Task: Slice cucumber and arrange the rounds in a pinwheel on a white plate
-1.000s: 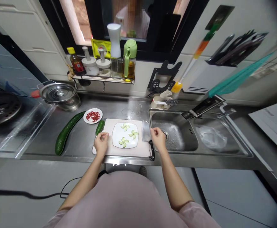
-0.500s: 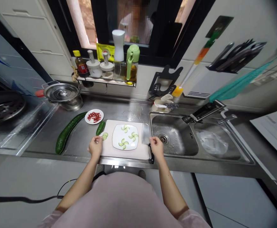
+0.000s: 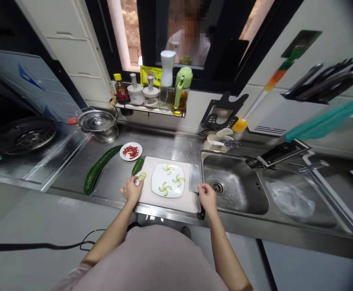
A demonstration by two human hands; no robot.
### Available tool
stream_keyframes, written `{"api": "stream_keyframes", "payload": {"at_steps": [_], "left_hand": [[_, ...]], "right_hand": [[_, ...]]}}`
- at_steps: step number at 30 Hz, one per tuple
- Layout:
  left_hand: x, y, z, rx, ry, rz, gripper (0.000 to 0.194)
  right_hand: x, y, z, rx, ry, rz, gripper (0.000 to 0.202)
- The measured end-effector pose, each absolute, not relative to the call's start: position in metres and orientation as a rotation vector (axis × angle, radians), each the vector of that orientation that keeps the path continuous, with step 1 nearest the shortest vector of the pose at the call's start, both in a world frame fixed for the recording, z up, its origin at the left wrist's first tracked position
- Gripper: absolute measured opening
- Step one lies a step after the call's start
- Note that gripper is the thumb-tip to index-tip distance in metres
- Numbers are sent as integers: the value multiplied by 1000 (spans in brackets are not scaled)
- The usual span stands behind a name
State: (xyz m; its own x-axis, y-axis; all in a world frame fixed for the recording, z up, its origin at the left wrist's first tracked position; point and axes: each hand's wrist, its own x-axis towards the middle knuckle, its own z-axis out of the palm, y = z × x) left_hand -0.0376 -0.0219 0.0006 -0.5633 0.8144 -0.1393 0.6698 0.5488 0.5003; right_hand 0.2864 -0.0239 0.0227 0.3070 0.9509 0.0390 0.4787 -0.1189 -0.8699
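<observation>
Cucumber slices (image 3: 141, 176) are set just beyond and right of the nearer left hand (image 3: 132, 189), fingers slightly parted, grip uncertain; the right hand's (image 3: 207, 197) are pinched, nothing visibly held.

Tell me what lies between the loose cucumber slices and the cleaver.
The square white plate with three cucumber-slice pinwheels, on the cutting board; the head view shows it.

Slices (image 3: 165, 188) on plate (image 3: 158, 178), plate on board (image 3: 170, 205), knife (image 3: 194, 176) right of plate, dish (image 3: 140, 152) left behind board, cucumber (image 3: 99, 169) left of dish, sink (image 3: 240, 186) right of board
</observation>
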Motion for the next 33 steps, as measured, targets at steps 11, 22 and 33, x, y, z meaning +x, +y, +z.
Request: {"api": "stream_keyframes", "payload": {"at_steps": [11,22,33], "left_hand": [[-38,-17,0,1216,2438,522,32],[-25,-12,7,971,2146,1067,27],[16,5,84,1077,1470,1425,38]], "right_hand": [[285,-26,21,-1752,-1313,690,51],[279,-28,22,-1756,-1335,704,52],[202,10,99,-1375,-1640,858,30]]}}
